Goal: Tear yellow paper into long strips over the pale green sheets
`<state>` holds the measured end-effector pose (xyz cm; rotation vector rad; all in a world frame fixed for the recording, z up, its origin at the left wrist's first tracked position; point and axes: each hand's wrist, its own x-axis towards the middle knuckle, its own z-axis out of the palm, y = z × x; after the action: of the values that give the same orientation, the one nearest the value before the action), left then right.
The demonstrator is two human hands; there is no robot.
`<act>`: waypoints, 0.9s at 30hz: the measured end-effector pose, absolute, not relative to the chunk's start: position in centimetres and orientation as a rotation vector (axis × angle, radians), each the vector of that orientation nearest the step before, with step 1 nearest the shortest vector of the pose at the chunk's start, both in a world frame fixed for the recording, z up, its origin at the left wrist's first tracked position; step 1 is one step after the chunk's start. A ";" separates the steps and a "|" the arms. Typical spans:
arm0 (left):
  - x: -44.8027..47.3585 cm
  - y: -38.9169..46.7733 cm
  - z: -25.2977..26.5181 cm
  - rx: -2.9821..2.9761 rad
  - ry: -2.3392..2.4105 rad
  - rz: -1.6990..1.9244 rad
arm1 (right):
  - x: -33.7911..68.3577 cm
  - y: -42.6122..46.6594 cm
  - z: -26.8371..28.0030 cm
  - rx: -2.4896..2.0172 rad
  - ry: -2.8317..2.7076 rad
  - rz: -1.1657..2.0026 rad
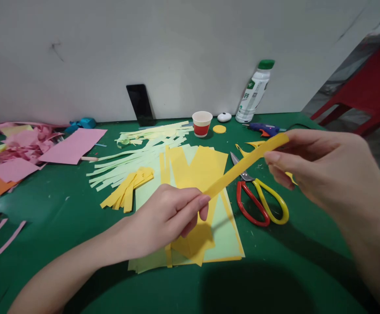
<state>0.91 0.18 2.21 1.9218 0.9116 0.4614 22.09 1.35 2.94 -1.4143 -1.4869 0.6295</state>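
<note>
A narrow yellow paper strip [242, 165] is stretched at a slant between my two hands, above the table. My left hand [173, 213] pinches its lower end; my right hand [317, 161] pinches the upper end between thumb and fingers. Beneath my left hand lie yellow paper pieces [196, 165] on light green sheets [232, 244]. Left of them rests a small bundle of yellow strips [127, 187], with fringed light green strips [118, 168] behind it. Scissors [255, 192] with one red and one yellow handle lie partly open under the held strip.
A paper cup [202, 124], a yellow disc [219, 129], a white earphone case [224, 117], a bottle [255, 93] and a blue glue gun [265, 128] stand or lie along the wall. A phone [140, 104] leans there too. Pink paper scraps [29, 148] cover the left side.
</note>
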 end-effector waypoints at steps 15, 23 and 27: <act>1.0 0.1 2.1 1.911 0.932 0.492 | 23.5 2.3 3.0 -1.417 -1.456 0.477; 1.0 -0.1 1.9 2.048 0.919 0.507 | 18.8 -0.3 1.4 -1.198 -1.858 1.062; 1.0 -0.2 1.5 2.198 0.896 0.536 | 18.4 -0.4 1.2 -1.203 -1.865 1.024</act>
<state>0.96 -0.22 1.49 2.1976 0.8958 0.5357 18.45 -0.39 1.21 -1.2025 -1.8646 1.0243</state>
